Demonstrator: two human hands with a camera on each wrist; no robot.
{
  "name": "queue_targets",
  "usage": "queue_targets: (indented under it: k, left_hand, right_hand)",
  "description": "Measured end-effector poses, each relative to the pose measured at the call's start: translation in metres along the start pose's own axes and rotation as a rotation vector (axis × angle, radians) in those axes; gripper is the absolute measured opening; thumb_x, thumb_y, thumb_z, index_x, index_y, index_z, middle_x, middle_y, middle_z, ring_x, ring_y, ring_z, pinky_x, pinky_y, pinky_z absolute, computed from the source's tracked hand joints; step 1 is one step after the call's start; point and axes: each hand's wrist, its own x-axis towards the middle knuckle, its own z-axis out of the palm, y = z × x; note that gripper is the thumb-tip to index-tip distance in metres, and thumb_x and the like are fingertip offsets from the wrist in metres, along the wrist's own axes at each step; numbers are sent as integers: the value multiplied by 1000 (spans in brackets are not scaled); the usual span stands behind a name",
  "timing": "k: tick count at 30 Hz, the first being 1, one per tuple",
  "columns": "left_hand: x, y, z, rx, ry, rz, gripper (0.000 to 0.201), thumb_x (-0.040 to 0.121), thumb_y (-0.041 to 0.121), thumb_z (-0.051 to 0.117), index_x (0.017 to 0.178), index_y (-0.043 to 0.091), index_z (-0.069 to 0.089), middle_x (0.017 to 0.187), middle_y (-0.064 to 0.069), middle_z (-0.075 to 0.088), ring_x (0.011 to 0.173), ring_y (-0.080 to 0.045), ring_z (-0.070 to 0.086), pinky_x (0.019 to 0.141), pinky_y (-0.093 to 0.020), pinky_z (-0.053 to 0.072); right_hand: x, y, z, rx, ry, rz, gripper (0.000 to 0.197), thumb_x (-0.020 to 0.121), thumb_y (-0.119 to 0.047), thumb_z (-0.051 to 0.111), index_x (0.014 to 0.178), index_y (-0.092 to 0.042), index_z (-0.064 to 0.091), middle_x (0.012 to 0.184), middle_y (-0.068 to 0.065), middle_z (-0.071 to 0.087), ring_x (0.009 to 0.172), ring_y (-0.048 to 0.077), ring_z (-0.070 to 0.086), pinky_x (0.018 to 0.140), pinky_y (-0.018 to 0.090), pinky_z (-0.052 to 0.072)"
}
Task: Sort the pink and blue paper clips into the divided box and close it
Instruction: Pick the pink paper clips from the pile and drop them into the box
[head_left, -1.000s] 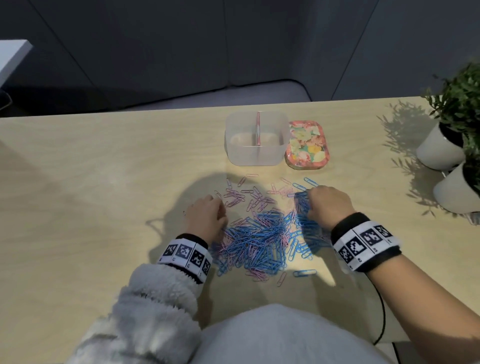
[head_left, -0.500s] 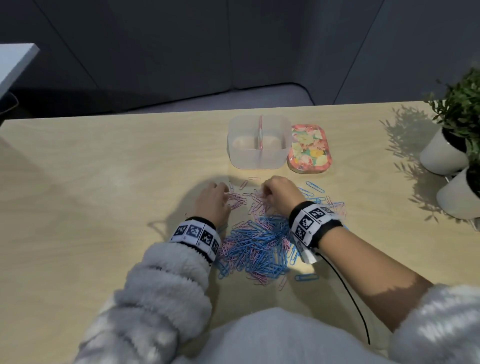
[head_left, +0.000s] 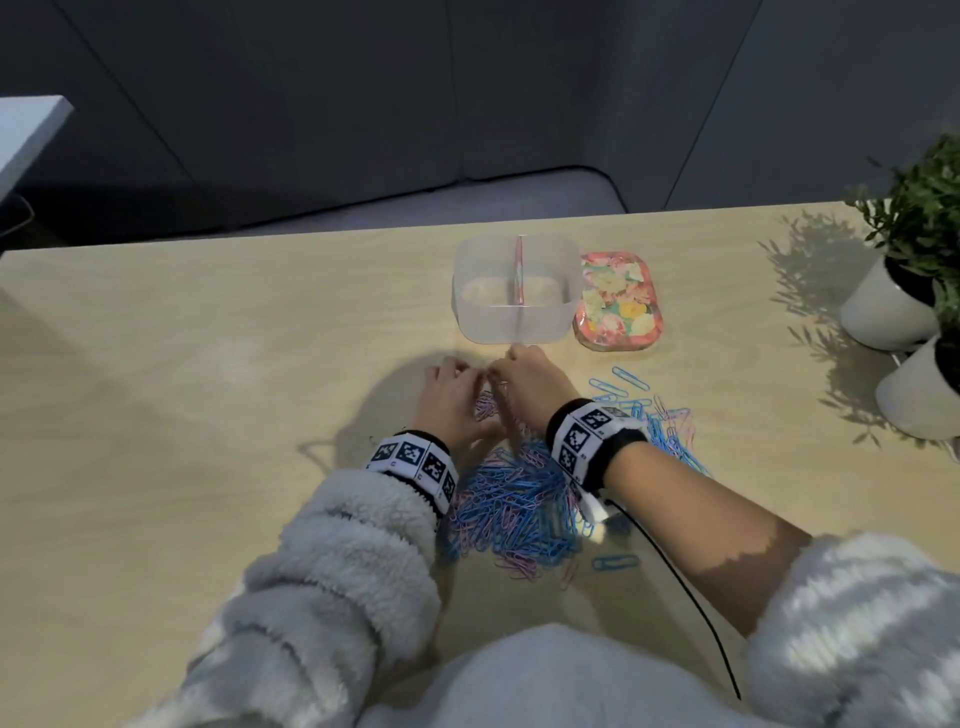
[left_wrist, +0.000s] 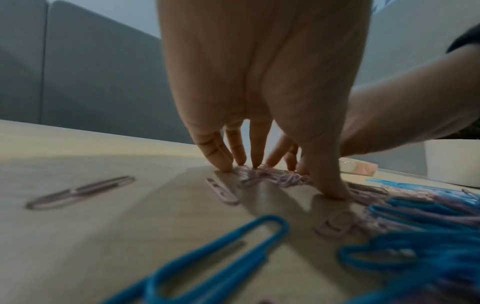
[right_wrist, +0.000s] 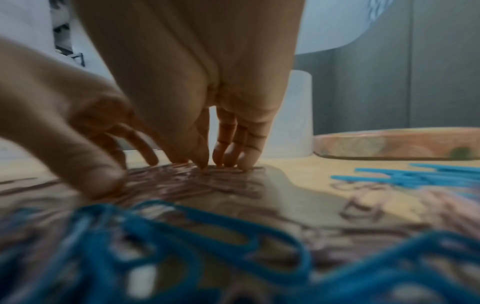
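Since the earlier frames, the right hand (head_left: 527, 384) has crossed from the blue side of the heap toward 12 o'clock and now sits against the left hand (head_left: 452, 400), both just short of the divided box (head_left: 517, 288).

Both hands stand on their fingertips (left_wrist: 226, 167), straight fingers raking a small cluster of pink paper clips (left_wrist: 270, 176) together on the table (head_left: 208, 364). Neither hand has closed round anything; the fingers are extended and pressing, thumbs planted.

The box stands at 12 o'clock from the hands, lidless, its centre divider running toward 12 o'clock. Its floral lid (head_left: 618, 301) lies flat, touching it at 3 o'clock. The main mixed heap of blue paper clips (head_left: 519, 499) lies at 6 o'clock between the wrists, with more scattered toward 3 o'clock.

Judgement: the step in hand is gathering pinks for a first load. To do it well, draw the cluster tight before lifting, check no blue clip is hooked in, then scoop with both hands and tip into one compartment only.

Not determinable: whether either compartment holds clips, since the frosted walls blur the interior; how many pinks lie under the palms; the right wrist view is smeared. Two potted plants (head_left: 893, 306) at 2 o'clock are cut off by the frame.
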Motion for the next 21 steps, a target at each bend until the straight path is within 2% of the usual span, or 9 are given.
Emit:
queue_targets:
  k: [1, 3, 5, 8, 11, 14, 16, 18, 21]
  left_hand:
    - [-1, 1, 0, -40, 11, 10, 54, 75, 37, 69, 121, 15, 51, 122, -6, 45, 115, -22, 36, 104, -34, 34]
    - [-3, -4, -1, -90, 9, 42, 45, 82, 29, 64, 123, 14, 53, 121, -6, 50, 112, -20, 41, 102, -29, 35]
    - [-8, -12, -2, -96, 16, 47, 49, 83, 31, 64, 127, 14, 51, 124, -6, 50, 114, -19, 42, 101, -27, 34]
    - [-14, -23, -2, -86, 44, -7, 52, 79, 35, 67, 125, 14, 51, 125, -6, 46, 116, -20, 40, 101, -30, 35]
    - [-13, -15, 2, -90, 45, -4, 42, 79, 30, 68, 115, 13, 57, 119, -5, 48, 110, -19, 41, 95, -25, 35]
    - [-7, 1, 4, -125, 46, 46, 34, 83, 19, 64, 115, 12, 59, 113, -6, 53, 106, -20, 48, 97, -27, 41]
    - [-6, 4, 3, -142, 38, 39, 36, 84, 18, 63, 118, 11, 58, 113, -7, 54, 107, -21, 51, 97, -29, 41]
    - [-7, -3, 0, -137, 41, 13, 43, 83, 24, 64, 124, 12, 54, 117, -5, 53, 109, -20, 50, 99, -29, 40]
    - [-10, -16, -6, -100, 8, -13, 54, 76, 30, 71, 124, 12, 53, 117, -4, 51, 107, -18, 49, 99, -30, 41]
  right_hand:
    - [-2, -2, 2, 5, -20, -15, 30, 81, -12, 63, 111, -13, 61, 99, 9, 50, 101, 28, 48, 83, 40, 47]
    - [-6, 3, -2, 79, -11, -26, 27, 85, -10, 58, 111, -13, 65, 100, 10, 55, 102, 29, 52, 87, 39, 47]
    - [-12, 19, -11, 182, 25, 27, 30, 90, -7, 50, 116, -9, 64, 110, 13, 60, 105, 28, 56, 94, 36, 47]
    - [-25, 39, -20, 168, -80, 72, 41, 83, -13, 62, 124, -9, 58, 117, 12, 55, 106, 25, 56, 100, 35, 46]
    - [-25, 37, -10, 115, -130, 55, 44, 74, -12, 70, 117, -10, 59, 115, 12, 51, 105, 26, 54, 96, 34, 46]
    - [-17, 22, -3, 169, -71, 48, 32, 79, -13, 68, 110, -10, 61, 113, 11, 53, 102, 26, 56, 91, 34, 47]
    - [-13, 18, -4, 187, -44, 44, 30, 81, -11, 65, 111, -9, 61, 112, 12, 54, 101, 26, 57, 92, 34, 47]
    - [-11, 21, -9, 181, -37, 50, 41, 80, -10, 65, 120, -8, 58, 116, 12, 53, 105, 26, 55, 96, 36, 46]
    - [-10, 27, -14, 87, -120, 34, 64, 72, -13, 72, 132, -11, 48, 123, 9, 47, 114, 25, 47, 98, 35, 44]
